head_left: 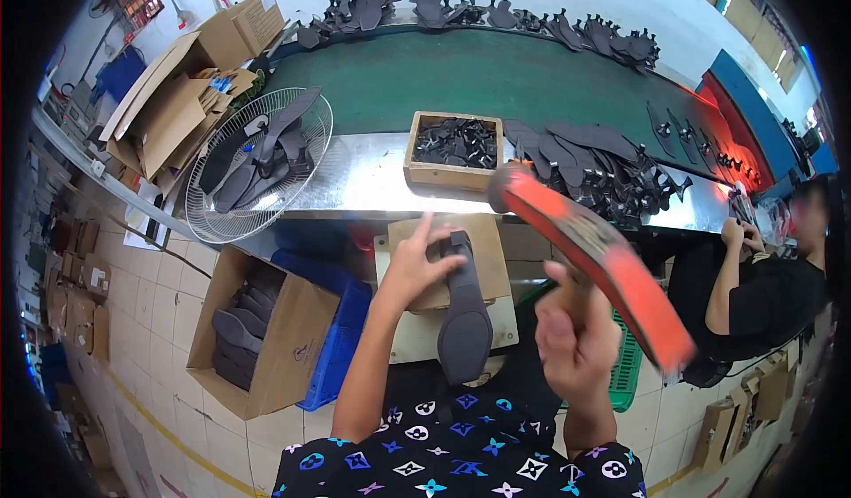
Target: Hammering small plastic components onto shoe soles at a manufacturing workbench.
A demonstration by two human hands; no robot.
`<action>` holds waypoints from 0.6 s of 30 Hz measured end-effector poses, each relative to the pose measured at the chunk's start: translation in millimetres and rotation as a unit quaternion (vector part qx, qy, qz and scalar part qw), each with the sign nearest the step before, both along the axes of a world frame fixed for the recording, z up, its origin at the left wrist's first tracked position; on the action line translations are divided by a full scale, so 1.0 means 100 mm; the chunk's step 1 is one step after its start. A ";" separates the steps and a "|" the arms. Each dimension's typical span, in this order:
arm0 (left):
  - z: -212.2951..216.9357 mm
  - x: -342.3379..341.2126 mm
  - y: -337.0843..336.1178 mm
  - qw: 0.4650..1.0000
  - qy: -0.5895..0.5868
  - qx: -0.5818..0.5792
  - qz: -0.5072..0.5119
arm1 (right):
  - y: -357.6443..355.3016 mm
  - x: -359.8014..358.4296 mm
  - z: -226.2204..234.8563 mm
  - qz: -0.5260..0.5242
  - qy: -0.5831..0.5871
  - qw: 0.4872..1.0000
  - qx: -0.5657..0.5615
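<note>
A dark grey shoe sole [465, 325] lies lengthwise in front of me, its narrow end on a tan board [487, 241] and its broad end toward my body. My left hand [412, 268] is beside the narrow end, fingers apart, with the thumb reaching to the sole's edge. Raised to the right of the sole, my right hand [576, 338] is closed around the handle of a hammer [603, 254]. The hammer's long red head is blurred, with a dark round end toward the upper left.
On the metal bench edge stand a wire basket [319, 170] of soles, a wooden box [452, 179] of small black parts and a pile of soles [585, 157]. Behind runs a green belt [381, 77]. A carton [288, 356] of soles stands lower left; a person [753, 276] sits right.
</note>
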State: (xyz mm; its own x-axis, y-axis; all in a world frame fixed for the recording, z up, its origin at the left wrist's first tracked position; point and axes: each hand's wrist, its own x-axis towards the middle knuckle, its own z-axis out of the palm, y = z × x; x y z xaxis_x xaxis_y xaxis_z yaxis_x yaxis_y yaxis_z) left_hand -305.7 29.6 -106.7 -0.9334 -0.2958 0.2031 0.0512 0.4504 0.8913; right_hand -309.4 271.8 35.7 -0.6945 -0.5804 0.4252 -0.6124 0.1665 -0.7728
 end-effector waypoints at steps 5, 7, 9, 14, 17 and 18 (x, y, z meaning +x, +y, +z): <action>-0.04 0.10 0.08 0.986 -0.026 -0.167 -0.005 | -0.23 -0.30 -0.76 0.029 -0.054 0.986 0.158; -0.09 0.02 -0.09 0.983 -0.065 -0.172 -0.018 | -0.25 -0.32 -0.43 0.017 0.057 0.995 0.085; -0.12 0.03 -0.10 0.982 -0.050 -0.182 -0.014 | -0.10 -0.19 -0.06 0.002 0.078 0.996 0.040; 0.04 0.03 -0.03 0.977 -0.026 -0.208 -0.026 | -0.24 -0.26 -0.52 0.004 -0.029 0.972 0.235; -0.15 0.02 -0.06 0.968 -0.016 -0.249 0.004 | -0.17 -0.30 -0.46 0.052 -0.027 0.995 0.084; -0.13 0.05 -0.04 0.968 0.018 -0.250 -0.009 | -0.15 -0.27 -0.37 0.033 -0.024 0.997 0.067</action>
State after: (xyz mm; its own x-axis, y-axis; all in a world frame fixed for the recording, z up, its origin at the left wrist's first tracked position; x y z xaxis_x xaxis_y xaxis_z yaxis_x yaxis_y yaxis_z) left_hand -300.2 25.8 -119.2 -0.9272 -0.1362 0.3489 0.0895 0.8239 0.5596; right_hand -336.2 256.5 -1.0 -0.6702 -0.6753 0.3079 -0.5883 0.2304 -0.7751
